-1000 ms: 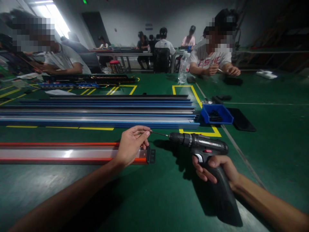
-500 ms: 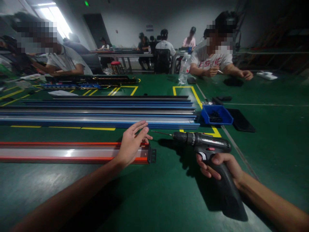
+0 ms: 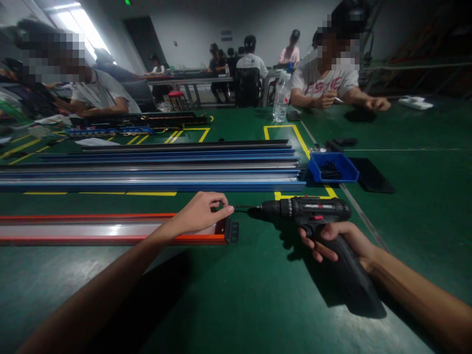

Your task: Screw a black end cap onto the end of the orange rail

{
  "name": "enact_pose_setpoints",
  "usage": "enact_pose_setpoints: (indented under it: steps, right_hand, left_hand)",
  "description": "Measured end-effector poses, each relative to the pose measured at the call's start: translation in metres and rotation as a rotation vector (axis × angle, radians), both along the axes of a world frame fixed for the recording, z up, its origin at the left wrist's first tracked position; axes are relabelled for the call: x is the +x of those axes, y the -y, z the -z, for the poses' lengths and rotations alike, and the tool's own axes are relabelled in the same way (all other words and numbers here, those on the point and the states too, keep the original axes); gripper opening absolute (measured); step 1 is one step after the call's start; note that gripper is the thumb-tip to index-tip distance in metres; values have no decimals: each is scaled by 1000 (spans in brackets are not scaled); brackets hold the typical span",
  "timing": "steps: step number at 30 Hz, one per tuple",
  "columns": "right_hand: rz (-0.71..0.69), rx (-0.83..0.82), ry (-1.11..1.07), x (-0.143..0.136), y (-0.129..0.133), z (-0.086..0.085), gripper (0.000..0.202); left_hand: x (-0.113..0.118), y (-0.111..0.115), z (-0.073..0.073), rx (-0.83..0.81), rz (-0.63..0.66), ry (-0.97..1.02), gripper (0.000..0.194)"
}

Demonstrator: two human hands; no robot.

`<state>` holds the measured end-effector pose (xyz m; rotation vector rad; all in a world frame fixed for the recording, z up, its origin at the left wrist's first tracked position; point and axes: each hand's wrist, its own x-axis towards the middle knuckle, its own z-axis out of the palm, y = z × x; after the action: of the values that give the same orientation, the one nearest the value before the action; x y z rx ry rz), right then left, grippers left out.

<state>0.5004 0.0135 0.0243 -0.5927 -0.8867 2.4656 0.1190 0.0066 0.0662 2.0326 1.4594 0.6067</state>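
In my right hand [image 3: 346,238] is a black cordless drill [image 3: 319,209], gripped by its handle and pointing left. Its long thin bit [image 3: 248,206] reaches to the fingertips of my left hand [image 3: 201,212]. There the thumb and forefinger are pinched together at the bit's tip; anything between them is too small to name. Below my left hand lies a long orange-edged rail [image 3: 92,229] with a pale inner channel. A black end piece [image 3: 232,232] is fitted at the rail's right end, just under the pinched fingers.
Several blue and black rails [image 3: 165,179] lie across the green table [image 3: 236,305] beyond my hands. To their right stands a blue bin [image 3: 334,169] of small dark parts, beside a dark flat tablet-like object [image 3: 372,174]. Farther back are a water bottle [image 3: 280,101] and seated people.
My left hand's spread fingers have closed into a pinch at the bit's tip. The drill has levelled slightly, and the bit now meets the fingertips. The view has tilted a little.
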Motion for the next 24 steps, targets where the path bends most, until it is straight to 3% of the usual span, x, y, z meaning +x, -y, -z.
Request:
enact_pose_setpoints:
  steps: [6, 24]
  right_hand:
    - [-12, 5, 41, 2, -1, -3, 32]
    - [-66, 15, -2, 5, -3, 2, 34]
  left_hand:
    - [-1, -1, 4, 19, 1, -110, 33]
    - [0, -2, 2, -21, 12, -176, 36]
